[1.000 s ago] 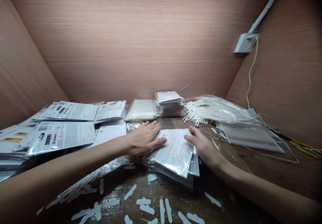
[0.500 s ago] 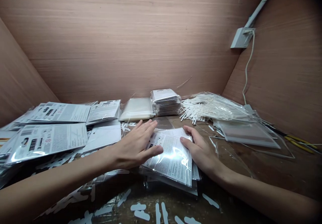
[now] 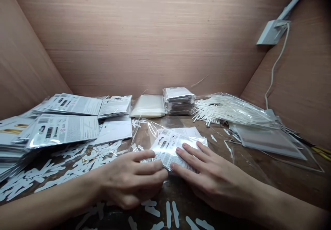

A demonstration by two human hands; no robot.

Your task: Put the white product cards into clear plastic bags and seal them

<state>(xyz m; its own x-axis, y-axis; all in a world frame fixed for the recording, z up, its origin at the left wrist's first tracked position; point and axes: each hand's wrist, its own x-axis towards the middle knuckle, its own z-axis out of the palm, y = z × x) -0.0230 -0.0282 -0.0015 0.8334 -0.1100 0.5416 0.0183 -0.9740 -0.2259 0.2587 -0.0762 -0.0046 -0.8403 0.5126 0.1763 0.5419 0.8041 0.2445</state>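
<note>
A printed card in a clear plastic bag (image 3: pixel 169 145) lies in front of me, tilted, with a white card (image 3: pixel 190 132) partly showing behind it. My right hand (image 3: pixel 207 175) rests on its right side, fingers stretched out and spread over the print. At the card's lower left edge is my left hand (image 3: pixel 134 180), fingers curled in and slightly blurred. Its fingertips are hidden, so whatever it pinches cannot be made out. Clear film (image 3: pixel 147 133) spreads out beyond the left hand.
Stacks of printed cards (image 3: pixel 62 130) fill the left side. At the back are clear bags (image 3: pixel 148 106) and a bagged stack (image 3: pixel 179 101). White sticks (image 3: pixel 209 113) and plastic sleeves (image 3: pixel 269 140) lie right. White hang-tab pieces (image 3: pixel 168 214) are scattered around; a cable (image 3: pixel 274 64) hangs at right.
My left hand has drawn back toward me and curled its fingers. My right hand has moved from gripping the right edge to lying flat on the card. The view has shifted slightly left.
</note>
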